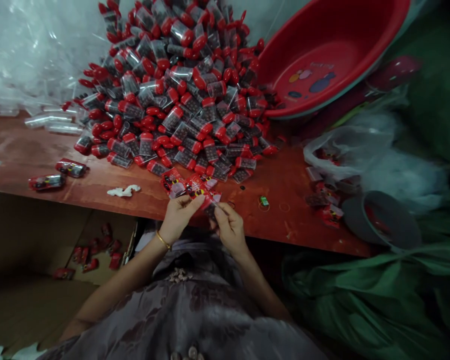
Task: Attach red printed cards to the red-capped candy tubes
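Observation:
Over the near edge of the table, my left hand (182, 215) and my right hand (229, 227) are closed on the same small red-and-dark plastic container (209, 207). My left thumb presses near its upper end, while my right fingers wrap its lower end; much of it is hidden by the fingers. Just beyond my fingertips lie red printed wrappers (172, 183) with cartoon pictures. Behind them rises a large heap of clear containers (180, 110) with red ends and dark contents.
A red basin (322, 47) tilts at the back right. Clear plastic tubes (60, 122) lie at left, near two wrapped containers (47, 182) and a white scrap (123, 191). Below the table, a cardboard box (26, 240) holds several red packs. A grey bowl (382, 220) is at right.

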{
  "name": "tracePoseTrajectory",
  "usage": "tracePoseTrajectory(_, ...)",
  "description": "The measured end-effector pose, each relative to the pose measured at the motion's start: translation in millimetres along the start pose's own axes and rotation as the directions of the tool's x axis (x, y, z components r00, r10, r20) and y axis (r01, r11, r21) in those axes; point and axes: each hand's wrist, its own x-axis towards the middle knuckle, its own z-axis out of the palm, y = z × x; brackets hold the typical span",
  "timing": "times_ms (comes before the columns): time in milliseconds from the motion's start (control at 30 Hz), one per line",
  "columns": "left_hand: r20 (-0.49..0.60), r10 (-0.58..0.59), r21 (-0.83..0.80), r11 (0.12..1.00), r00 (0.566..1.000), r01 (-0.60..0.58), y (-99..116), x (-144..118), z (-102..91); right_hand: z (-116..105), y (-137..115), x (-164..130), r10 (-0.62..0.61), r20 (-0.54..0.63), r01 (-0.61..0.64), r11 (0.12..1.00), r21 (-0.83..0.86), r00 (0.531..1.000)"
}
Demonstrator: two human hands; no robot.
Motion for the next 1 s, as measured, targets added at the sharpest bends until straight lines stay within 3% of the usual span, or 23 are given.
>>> tracePoseTrajectory(167,0.131,0.061,0.003,0.998,0.990,-0.062,-6,-7,6.9,10,9,-1,-0.050,-0.119,0.049,0.999,-0.012,0.992)
tracePoseTrajectory(267,0.122,0.077,-0.026,0.997,0.990,-0.074,-9,-10,9.7,15,11,-3,-0.005,-0.147,0.011,0.999,0.038,0.989)
tracePoseTrajectory(433,0.064,0.080,-0.150,0.986,0.995,-0.070,-8,-4,6.3,20,7,-2,-0.022,-0.107,0.024,1.000,0.011,0.994)
tracePoseTrajectory(633,0.100,0.018,-0.184,0.983,0.995,0.001,0,-4,7.8,28,-1,7,0.125,-0.019,-0.120,0.977,0.175,0.992)
tracePoseTrajectory(767,0.077,-0.003,-0.252,0.967,0.997,0.022,5,-3,6.3,34,-1,9,0.120,0.007,-0.120,0.978,0.170,0.993)
tracePoseTrajectory(867,0.127,-0.046,-0.267,0.960,0.991,0.079,8,-1,2.4,36,0,12,0.150,0.003,-0.149,0.973,0.175,0.989)
tracePoseTrajectory(1000,0.114,-0.066,-0.294,0.951,0.991,0.098,14,1,-4.3,35,4,14,0.159,0.128,-0.188,0.946,0.264,0.979)
